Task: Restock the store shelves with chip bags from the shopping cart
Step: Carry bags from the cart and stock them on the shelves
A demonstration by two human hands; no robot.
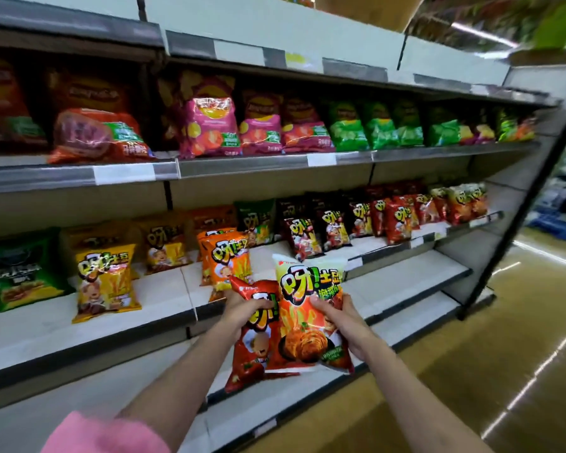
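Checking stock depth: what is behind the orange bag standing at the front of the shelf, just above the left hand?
Behind the orange bag, a second orange bag peeks out. Anything deeper is covered.

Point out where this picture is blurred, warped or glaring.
Head view: top shelf edge and upper right corner smear with motion blur; wide lens bows the shelves; ceiling lights streak the glossy floor; the held bags and hands stay sharp.

Your feed's bright, ceiling lights glaring off the floor (520, 371); shelves (275, 165) bow toward the edges, top-right above them smeared, probably motion blur.
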